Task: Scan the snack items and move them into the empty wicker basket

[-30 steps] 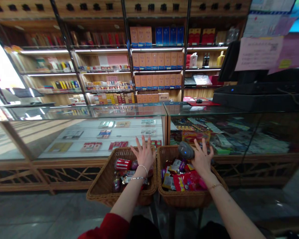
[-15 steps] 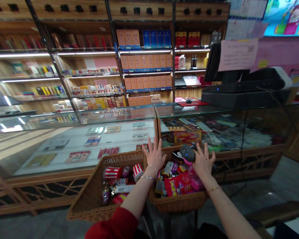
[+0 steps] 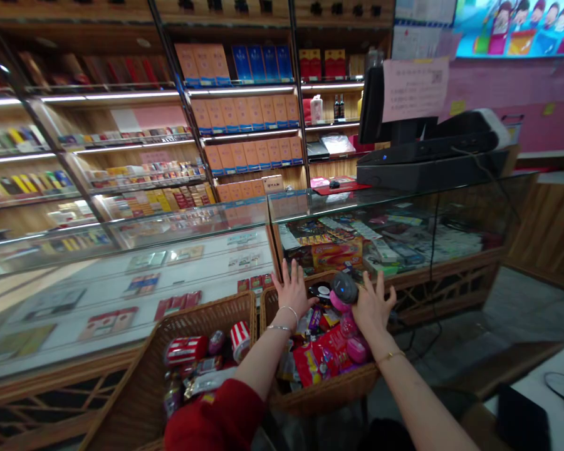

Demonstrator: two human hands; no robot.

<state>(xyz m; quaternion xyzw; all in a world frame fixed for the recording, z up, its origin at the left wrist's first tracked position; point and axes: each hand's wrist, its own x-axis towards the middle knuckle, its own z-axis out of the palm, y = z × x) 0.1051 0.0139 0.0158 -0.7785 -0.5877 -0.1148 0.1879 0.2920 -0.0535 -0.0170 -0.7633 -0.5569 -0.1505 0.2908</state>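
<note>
Fingers spread, my left hand is over the left part of the right wicker basket, holding nothing. My right hand is at that basket's right side, its fingers spread, beside a round dark grey device with a small blue light; whether it grips the device is unclear. Inside the basket lie a red snack bag, pink round containers and small packets. The left wicker basket holds red-and-white striped tubs and small wrapped items.
A glass display counter runs behind the baskets. On it stand a monitor and a black machine with a hanging cable. Shelves of boxed goods line the wall. At the lower right is a white surface.
The view has turned to the right, so the shelves and counter appear further left. Both hands remain over the right basket, fingers still spread.
</note>
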